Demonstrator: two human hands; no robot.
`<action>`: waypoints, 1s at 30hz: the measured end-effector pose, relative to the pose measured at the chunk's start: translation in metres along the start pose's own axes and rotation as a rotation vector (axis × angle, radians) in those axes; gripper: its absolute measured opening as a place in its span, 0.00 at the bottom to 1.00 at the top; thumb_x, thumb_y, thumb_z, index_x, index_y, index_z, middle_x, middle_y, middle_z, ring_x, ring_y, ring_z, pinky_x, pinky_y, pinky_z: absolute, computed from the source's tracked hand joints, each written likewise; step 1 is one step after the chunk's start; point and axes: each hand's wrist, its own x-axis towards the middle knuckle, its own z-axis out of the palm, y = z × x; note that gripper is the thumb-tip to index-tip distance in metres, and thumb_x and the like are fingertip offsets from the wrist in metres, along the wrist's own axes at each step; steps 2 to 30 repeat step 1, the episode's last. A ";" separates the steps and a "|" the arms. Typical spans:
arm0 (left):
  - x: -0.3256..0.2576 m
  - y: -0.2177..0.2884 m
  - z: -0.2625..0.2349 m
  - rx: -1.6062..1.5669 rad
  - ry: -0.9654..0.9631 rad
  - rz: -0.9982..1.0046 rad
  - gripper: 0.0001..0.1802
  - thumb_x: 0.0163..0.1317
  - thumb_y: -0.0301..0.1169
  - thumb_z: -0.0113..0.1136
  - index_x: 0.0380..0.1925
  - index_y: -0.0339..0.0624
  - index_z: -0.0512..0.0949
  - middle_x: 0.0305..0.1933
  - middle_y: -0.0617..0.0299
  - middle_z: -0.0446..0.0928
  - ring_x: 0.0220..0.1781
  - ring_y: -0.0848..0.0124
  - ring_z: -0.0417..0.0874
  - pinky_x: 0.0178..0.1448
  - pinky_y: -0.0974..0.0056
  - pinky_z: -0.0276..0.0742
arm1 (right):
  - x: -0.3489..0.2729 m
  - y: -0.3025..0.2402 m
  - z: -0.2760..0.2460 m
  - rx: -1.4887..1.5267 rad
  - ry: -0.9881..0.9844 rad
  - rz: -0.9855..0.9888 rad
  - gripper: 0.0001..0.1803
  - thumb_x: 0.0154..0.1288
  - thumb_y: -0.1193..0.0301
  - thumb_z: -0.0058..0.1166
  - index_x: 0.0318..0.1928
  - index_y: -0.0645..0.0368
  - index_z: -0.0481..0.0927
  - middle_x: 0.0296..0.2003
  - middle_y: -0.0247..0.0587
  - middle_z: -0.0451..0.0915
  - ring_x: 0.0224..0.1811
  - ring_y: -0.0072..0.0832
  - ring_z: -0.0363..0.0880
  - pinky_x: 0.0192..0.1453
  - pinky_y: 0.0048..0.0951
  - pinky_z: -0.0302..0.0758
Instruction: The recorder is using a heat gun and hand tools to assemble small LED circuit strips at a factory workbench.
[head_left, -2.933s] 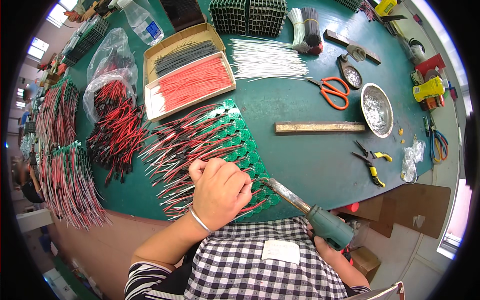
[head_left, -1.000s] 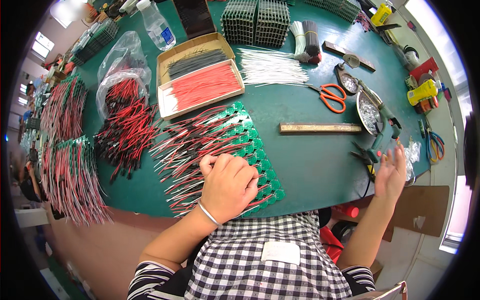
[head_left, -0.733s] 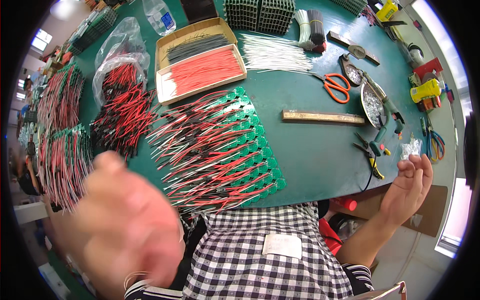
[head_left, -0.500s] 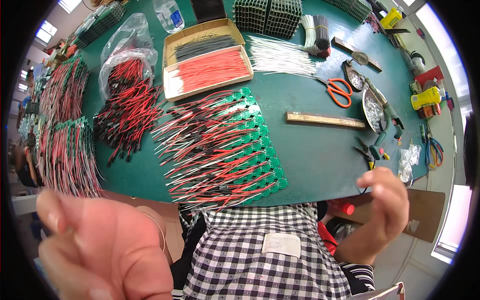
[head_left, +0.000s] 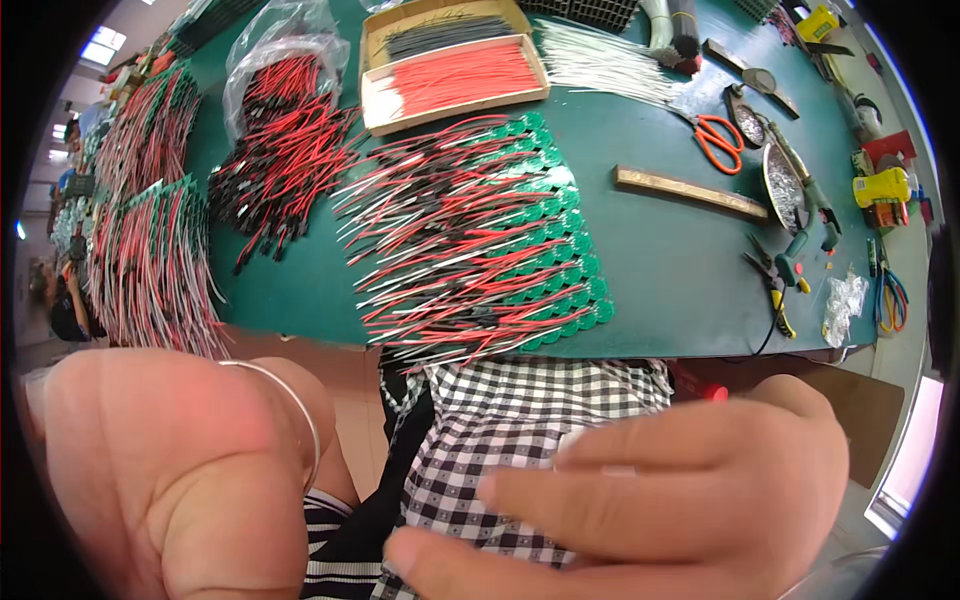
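Note:
My left hand (head_left: 165,470) is raised very near the camera at the lower left, its palm showing and a thin bracelet on the wrist. Its fingers are lost at the dark rim, so I cannot see how they are held. In front of the checked apron (head_left: 520,395), my right hand (head_left: 680,490) reaches leftward with fingers stretched and apart, nothing in them. Beyond the apron lies a panel of round green circuit boards (head_left: 575,270) with red, black and white wires (head_left: 430,260) soldered on its left side. Neither hand touches it.
Bundles of red-black connector wires (head_left: 290,160) spill from a clear bag. A cardboard box (head_left: 455,100) holds red and black wires; white wires (head_left: 605,65) lie beside it. Rightward are orange-handled scissors (head_left: 720,145), a metal bar (head_left: 690,193), a soldering iron (head_left: 800,245) and pliers (head_left: 775,290).
My right hand has come up and leftward, much closer to the camera, with its fingers extending. My left hand has turned so its fingers no longer show. The view has shifted, moving the table upward.

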 end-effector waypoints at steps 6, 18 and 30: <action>-0.002 0.004 -0.003 0.012 -0.006 -0.004 0.16 0.60 0.56 0.56 0.49 0.88 0.76 0.46 0.98 0.70 0.59 0.77 0.64 0.68 0.42 0.49 | -0.001 -0.002 -0.003 0.030 -0.030 0.004 0.12 0.52 0.72 0.58 0.39 0.48 0.85 0.41 0.39 0.84 0.31 0.33 0.83 0.28 0.21 0.77; -0.002 0.004 -0.003 0.012 -0.006 -0.004 0.16 0.60 0.56 0.56 0.49 0.88 0.76 0.46 0.98 0.70 0.59 0.77 0.64 0.68 0.42 0.49 | -0.001 -0.002 -0.003 0.030 -0.030 0.004 0.12 0.52 0.72 0.58 0.39 0.48 0.85 0.41 0.39 0.84 0.31 0.33 0.83 0.28 0.21 0.77; -0.002 0.004 -0.003 0.012 -0.006 -0.004 0.16 0.60 0.56 0.56 0.49 0.88 0.76 0.46 0.98 0.70 0.59 0.77 0.64 0.68 0.42 0.49 | -0.001 -0.002 -0.003 0.030 -0.030 0.004 0.12 0.52 0.72 0.58 0.39 0.48 0.85 0.41 0.39 0.84 0.31 0.33 0.83 0.28 0.21 0.77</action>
